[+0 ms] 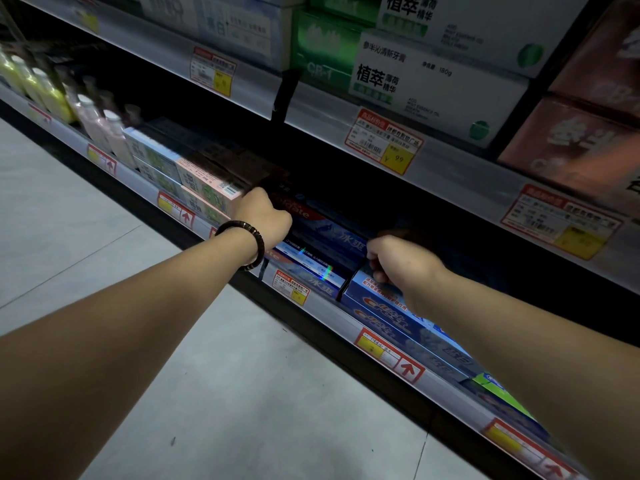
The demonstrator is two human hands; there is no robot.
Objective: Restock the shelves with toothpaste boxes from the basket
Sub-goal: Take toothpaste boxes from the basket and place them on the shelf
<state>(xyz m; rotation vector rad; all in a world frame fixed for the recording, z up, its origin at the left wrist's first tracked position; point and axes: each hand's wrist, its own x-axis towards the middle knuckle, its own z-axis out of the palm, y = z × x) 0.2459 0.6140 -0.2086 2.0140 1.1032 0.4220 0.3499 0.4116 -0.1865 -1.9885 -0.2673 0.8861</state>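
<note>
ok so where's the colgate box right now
Head view, centre: the Colgate box lies on the lower shelf, left hand and right hand at its ends, pink boxes to its left, Crest boxes to its right.

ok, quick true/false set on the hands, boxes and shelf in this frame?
1. The left hand and right hand are both at the lower shelf. True.
2. The bracelet is on the right wrist. False: it is on the left wrist.
3. The Colgate box lies between the hands. True.
4. The Crest boxes sit left of the Colgate box. False: they are to its right.
5. Bottles stand at the shelf's far left. True.
</note>
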